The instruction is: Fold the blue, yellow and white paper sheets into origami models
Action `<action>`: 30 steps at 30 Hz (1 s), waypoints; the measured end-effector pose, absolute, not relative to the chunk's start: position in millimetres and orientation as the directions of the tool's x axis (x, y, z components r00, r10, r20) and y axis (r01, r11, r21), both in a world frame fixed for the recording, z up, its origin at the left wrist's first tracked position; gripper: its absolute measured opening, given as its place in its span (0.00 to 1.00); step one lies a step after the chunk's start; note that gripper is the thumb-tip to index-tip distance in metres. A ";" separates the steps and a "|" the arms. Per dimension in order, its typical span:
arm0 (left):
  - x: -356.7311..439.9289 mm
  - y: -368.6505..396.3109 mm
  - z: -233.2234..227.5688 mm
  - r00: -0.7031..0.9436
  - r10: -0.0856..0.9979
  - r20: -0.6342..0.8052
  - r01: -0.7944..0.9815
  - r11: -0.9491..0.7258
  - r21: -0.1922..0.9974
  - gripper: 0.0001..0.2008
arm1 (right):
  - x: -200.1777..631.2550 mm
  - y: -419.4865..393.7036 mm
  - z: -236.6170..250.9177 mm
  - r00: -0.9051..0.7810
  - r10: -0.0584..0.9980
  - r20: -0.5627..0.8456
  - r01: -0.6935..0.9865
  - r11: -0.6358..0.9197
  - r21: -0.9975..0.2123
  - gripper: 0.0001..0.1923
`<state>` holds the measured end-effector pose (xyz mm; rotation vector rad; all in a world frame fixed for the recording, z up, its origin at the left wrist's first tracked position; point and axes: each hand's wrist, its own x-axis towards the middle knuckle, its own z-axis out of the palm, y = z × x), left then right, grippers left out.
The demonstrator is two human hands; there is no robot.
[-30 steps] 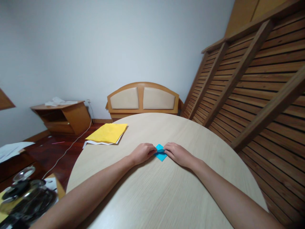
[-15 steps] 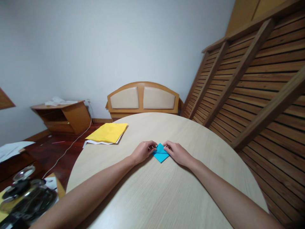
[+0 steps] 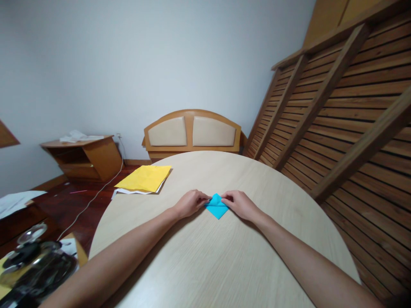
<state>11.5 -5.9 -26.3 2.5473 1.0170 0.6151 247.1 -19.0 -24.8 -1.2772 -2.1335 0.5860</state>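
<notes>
1. Head view: small folded blue paper [image 3: 217, 205] flat on round light-wood table [image 3: 224, 256], about mid-table, slightly toward far side, lower corner pointing back at wearer.
2. Left hand [image 3: 190, 202] knuckles up, fingers curled in, fingertips pinching left edge of blue paper.
3. Right hand [image 3: 239, 204] mirrored on other side, fingers curled, tips pressing on right edge of blue paper; both hands resting on tabletop.
4. Both forearms stretched in from near edge, lying low over table.
5. Yellow paper sheet [image 3: 145, 178] over white sheet at far-left table rim, well apart from hands.
6. Behind table: padded wooden headboard [image 3: 192, 131] against wall; slatted wooden panel [image 3: 346, 107] leaning at right.
7. Small wooden side cabinet [image 3: 84, 157] far left on floor; blurred dark objects at lower-left corner, cannot identify.
</notes>
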 end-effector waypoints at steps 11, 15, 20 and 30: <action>17.2 -14.6 -28.6 0.632 0.721 0.285 0.704 -0.687 0.177 0.16 | 246.0 -16.4 -25.2 -0.387 0.896 0.218 0.662 0.435 -0.611 0.12; 19.7 -20.3 -27.2 0.638 0.719 0.276 0.731 -0.678 0.078 0.19 | 245.2 -19.3 -23.4 -0.404 0.886 0.226 0.694 0.458 -0.556 0.13; 19.4 -20.6 -26.9 0.673 0.687 0.276 0.709 -0.705 0.025 0.20 | 243.9 -22.7 -21.7 -0.436 0.867 0.241 0.766 0.498 -0.407 0.13; 17.2 -19.5 -25.6 0.758 0.603 0.250 0.617 -0.786 0.025 0.20 | 240.1 -25.9 -21.4 -0.532 0.810 0.245 0.796 0.578 -0.179 0.16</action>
